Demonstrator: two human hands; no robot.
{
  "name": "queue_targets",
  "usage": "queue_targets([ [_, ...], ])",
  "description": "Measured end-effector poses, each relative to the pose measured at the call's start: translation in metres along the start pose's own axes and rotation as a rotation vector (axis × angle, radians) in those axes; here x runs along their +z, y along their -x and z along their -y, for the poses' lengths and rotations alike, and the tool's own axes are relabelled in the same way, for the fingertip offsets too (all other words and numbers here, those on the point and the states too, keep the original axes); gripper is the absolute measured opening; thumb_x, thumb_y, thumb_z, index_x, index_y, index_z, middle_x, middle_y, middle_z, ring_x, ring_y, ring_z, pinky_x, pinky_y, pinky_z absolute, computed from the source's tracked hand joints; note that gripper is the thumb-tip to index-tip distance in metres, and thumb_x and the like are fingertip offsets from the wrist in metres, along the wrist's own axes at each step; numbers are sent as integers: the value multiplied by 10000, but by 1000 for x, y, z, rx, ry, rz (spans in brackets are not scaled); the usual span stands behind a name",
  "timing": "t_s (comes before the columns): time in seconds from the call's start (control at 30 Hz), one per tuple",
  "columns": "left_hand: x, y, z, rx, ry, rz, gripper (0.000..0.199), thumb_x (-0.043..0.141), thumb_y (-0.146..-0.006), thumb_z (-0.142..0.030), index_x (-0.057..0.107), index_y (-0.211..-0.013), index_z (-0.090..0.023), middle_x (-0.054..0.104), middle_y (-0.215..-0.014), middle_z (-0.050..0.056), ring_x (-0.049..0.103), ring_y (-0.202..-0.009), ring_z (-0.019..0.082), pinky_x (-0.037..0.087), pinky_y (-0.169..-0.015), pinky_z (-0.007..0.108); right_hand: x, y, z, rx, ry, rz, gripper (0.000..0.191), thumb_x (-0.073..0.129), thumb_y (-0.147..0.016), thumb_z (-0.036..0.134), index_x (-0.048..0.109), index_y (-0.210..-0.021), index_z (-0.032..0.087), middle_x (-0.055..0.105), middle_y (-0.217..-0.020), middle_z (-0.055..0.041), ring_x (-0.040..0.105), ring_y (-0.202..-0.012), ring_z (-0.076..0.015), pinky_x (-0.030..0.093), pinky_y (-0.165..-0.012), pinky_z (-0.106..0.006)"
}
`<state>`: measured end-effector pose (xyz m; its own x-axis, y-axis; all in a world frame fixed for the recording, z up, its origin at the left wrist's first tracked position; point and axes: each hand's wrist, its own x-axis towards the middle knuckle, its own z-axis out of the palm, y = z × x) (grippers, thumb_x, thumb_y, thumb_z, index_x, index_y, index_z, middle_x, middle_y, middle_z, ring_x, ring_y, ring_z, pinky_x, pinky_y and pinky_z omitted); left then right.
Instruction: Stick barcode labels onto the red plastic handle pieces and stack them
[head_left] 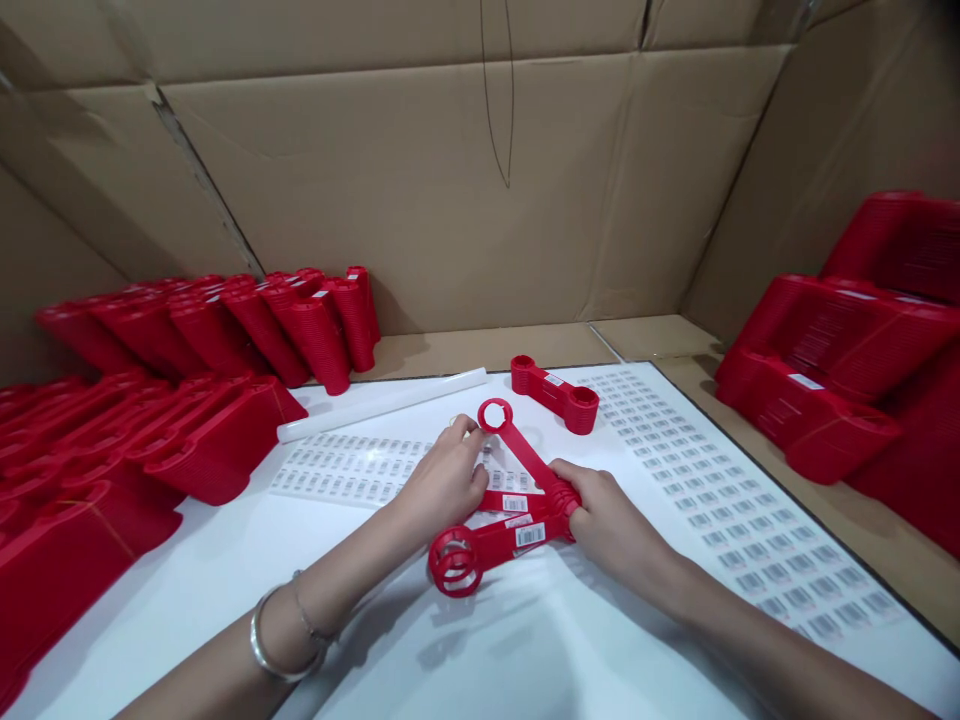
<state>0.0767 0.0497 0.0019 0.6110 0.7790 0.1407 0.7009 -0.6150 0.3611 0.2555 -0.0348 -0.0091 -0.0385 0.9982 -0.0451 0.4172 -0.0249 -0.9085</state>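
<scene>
My right hand (600, 510) is closed around one end of several red plastic link-shaped pieces with ring ends (531, 455), fanned apart towards the left. White barcode stickers (530, 535) show on the lower pieces; the uppermost piece shows none on its visible side. My left hand (446, 470) is beside the upper ring, its fingers bent and its thumb apart from them. A fingertip is at or very near the ring's edge; whether it touches cannot be made out. Beneath that hand lies a sheet of barcode labels (337, 470), partly covered by it.
A bundled red stack (553, 392) lies behind my hands. A white tube (382, 404) crosses the table's back left. Another label sheet (720, 500) runs along the right. Red stacks crowd the left (217, 440) and right (817, 410). Cardboard walls (420, 200) enclose the table (360, 640).
</scene>
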Motion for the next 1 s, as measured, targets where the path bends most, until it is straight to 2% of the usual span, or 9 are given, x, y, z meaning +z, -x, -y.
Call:
queue_targets([
  [0.2,3,-2,7,-36,3,40,310,449,-790,-209,589,-1066,-183,502,-1069,84,555,-911,226,463,-771,345,0,-1,-3,8,22,10,299,356,-598,4,544,-739,189,638,-706,-31,613,-732,-189,447,-629,-257],
  [0.37,3,-1,7,-45,-27,24,318,475,-779,-214,575,-1080,-195,509,-1054,74,563,-866,211,457,-745,327,0,-1,-3,13,23,16,309,350,-606,2,546,-750,191,640,-709,-30,615,-720,-185,444,-625,-254],
  [0.5,2,0,6,-81,0,16,253,461,-790,-217,595,-1004,-202,519,-1054,62,573,-758,175,446,-665,297,0,-1,-3,14,18,18,318,355,-600,4,554,-759,193,648,-717,-29,613,-726,-188,443,-634,-257],
  [0.6,-2,-2,7,-89,61,-5,172,438,-810,-233,600,-852,-196,543,-974,51,564,-707,164,432,-639,294,0,-2,-4,14,20,18,304,357,-602,2,548,-744,192,643,-706,-29,609,-724,-187,439,-636,-253],
  [0.73,-17,-5,5,-67,237,51,121,490,-768,-245,568,-699,-182,562,-780,27,545,-646,147,410,-581,260,0,-2,-4,8,25,12,309,358,-600,-7,551,-745,187,642,-715,-31,602,-719,-182,428,-624,-244],
  [0.87,-34,-3,-10,-126,521,169,157,504,-787,-315,557,-732,-178,434,-542,-48,435,-466,95,323,-464,215,1,0,-2,2,16,22,305,355,-613,-2,547,-755,188,636,-725,-26,601,-695,-172,419,-598,-234],
  [1.0,-37,1,-29,-196,714,236,185,518,-791,-345,562,-734,-175,337,-474,-79,350,-407,74,243,-417,201,2,3,1,7,64,21,279,354,-631,7,529,-746,193,620,-704,-18,586,-646,-161,398,-545,-223],
])
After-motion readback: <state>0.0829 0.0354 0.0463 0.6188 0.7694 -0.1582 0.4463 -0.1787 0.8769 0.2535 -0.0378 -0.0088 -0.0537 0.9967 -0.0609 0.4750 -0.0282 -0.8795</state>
